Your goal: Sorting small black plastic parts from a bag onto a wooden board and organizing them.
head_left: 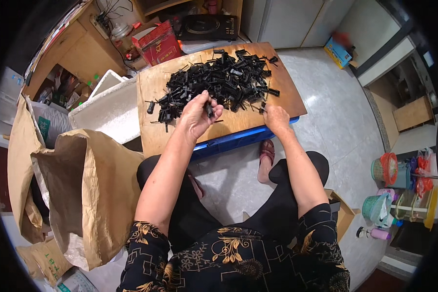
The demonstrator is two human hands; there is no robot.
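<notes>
A heap of small black plastic parts (219, 78), many with thin stems, covers much of a wooden board (287, 90). My left hand (199, 114) is at the heap's near edge, palm turned up, with its fingers curled round a small black plastic part (209, 110). To its right, my right hand (276, 119) is closed over the board's near right side. Its fingertips pinch a small dark piece (262, 108), probably another black part; its shape is mostly hidden. The two hands are apart.
The board rests on a blue crate (224, 145) before my knees. Left of it stand a white foam box (107, 109) and an open brown paper sack (90, 194). A red box (158, 44) and a black cooktop (208, 27) are behind. Baskets (384, 169) hang at right.
</notes>
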